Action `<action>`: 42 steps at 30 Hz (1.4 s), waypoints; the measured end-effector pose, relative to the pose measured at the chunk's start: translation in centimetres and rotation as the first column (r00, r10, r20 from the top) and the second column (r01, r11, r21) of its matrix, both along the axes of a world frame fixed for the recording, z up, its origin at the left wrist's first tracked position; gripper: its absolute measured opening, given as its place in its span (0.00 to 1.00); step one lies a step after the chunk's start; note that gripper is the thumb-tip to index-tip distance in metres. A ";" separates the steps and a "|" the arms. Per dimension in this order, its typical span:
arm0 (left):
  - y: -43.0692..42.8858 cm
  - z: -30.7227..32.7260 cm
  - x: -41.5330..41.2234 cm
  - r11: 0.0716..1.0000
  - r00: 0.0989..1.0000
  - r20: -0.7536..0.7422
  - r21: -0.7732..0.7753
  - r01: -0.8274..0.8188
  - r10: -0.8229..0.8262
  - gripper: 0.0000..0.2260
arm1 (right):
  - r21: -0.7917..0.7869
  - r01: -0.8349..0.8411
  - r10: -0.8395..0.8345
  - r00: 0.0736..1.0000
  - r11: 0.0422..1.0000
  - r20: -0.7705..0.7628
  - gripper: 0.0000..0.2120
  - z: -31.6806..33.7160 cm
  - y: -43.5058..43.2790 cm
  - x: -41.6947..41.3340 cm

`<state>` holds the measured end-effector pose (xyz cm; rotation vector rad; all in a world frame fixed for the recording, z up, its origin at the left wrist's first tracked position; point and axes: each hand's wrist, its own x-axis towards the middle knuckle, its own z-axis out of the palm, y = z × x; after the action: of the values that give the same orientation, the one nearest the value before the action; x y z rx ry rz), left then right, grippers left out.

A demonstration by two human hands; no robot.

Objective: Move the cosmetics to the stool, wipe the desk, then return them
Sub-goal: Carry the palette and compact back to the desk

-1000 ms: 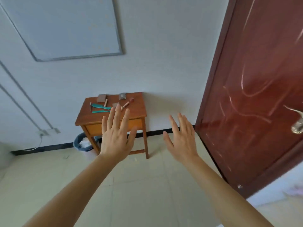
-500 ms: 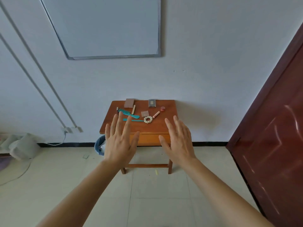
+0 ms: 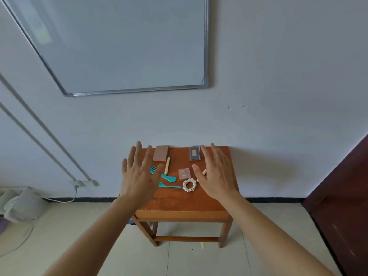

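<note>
Several cosmetics (image 3: 184, 173) lie on the far half of the wooden desk (image 3: 179, 204): a pinkish box (image 3: 161, 153) and a grey case (image 3: 194, 153) by the far edge, then two teal combs (image 3: 168, 177), a cream stick (image 3: 167, 165) and a pale scrunchie (image 3: 189, 185) nearer. The left hand (image 3: 137, 176) and right hand (image 3: 216, 174) are held out above them, fingers spread, holding nothing. The right hand half hides what may be a lipstick (image 3: 204, 172).

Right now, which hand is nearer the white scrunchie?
Right. The right hand hovers just right of the scrunchie; the left hand is farther off to its left, past the teal combs.
</note>
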<state>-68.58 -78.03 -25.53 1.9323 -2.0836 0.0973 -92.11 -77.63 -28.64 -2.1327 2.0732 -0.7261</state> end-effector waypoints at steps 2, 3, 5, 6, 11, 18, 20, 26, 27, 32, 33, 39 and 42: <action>-3.3 -0.7 0.2 1.000 1.000 0.023 0.025 0.003 -0.004 0.31 | 0.025 -0.002 0.002 1.000 1.000 -0.002 0.34 -1.1 -2.9 0.0; -5.0 -1.2 0.3 0.999 1.000 0.020 0.036 0.010 -0.010 0.31 | 0.041 0.001 -0.001 1.000 0.999 -0.003 0.33 -1.8 -4.4 0.0; -8.4 -2.2 0.4 0.998 1.000 0.007 0.063 0.028 -0.029 0.32 | 0.070 0.020 -0.019 1.000 0.997 -0.009 0.33 -3.4 -7.1 0.1; -10.2 -2.8 0.4 0.996 0.999 0.013 0.082 0.039 -0.040 0.32 | 0.085 0.035 -0.033 0.999 0.996 -0.016 0.33 -4.3 -8.4 0.2; -19.2 -5.6 1.1 0.974 0.995 0.034 0.211 0.084 -0.094 0.33 | 0.211 0.106 -0.094 0.993 0.972 -0.067 0.33 -8.0 -15.9 0.6; -30.5 -11.1 1.9 0.899 0.994 0.014 0.428 0.095 -0.111 0.33 | 0.416 0.200 -0.182 0.980 0.887 -0.083 0.31 -12.3 -25.6 1.3; -32.4 -13.6 1.8 0.873 0.996 0.001 0.480 0.081 -0.093 0.33 | 0.467 0.217 -0.207 0.976 0.857 -0.073 0.30 -14.1 -26.9 1.6; -35.5 -20.9 1.4 0.825 0.993 -0.041 0.561 -0.069 0.111 0.38 | 0.534 0.246 -0.229 0.968 0.809 -0.100 0.35 -19.9 -29.6 3.3; -35.6 -21.9 1.4 0.815 0.990 -0.027 0.571 -0.096 0.135 0.40 | 0.544 0.258 -0.234 0.965 0.798 -0.115 0.37 -20.6 -29.9 3.6; -35.7 -25.1 0.6 0.790 0.987 0.126 0.592 -0.156 0.101 0.37 | 0.562 0.260 -0.191 0.965 0.786 -0.178 0.33 -23.1 -30.3 5.3; -35.8 -25.4 0.6 0.798 0.984 0.159 0.581 -0.160 0.082 0.36 | 0.565 0.256 -0.178 0.965 0.784 -0.191 0.32 -23.4 -30.3 5.4; -36.2 -25.7 0.9 0.815 0.976 0.210 0.554 -0.169 0.060 0.33 | 0.550 0.248 -0.161 0.966 0.798 -0.202 0.28 -23.3 -31.7 4.7; -36.2 -25.7 0.8 0.806 0.983 0.155 0.567 -0.173 0.102 0.33 | 0.547 0.283 -0.237 0.959 0.788 -0.155 0.24 -23.0 -32.4 4.8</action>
<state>-67.77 -114.20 -51.23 2.4756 -2.2202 -0.4644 -87.33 -110.01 -51.68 -1.5838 2.2740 -0.0072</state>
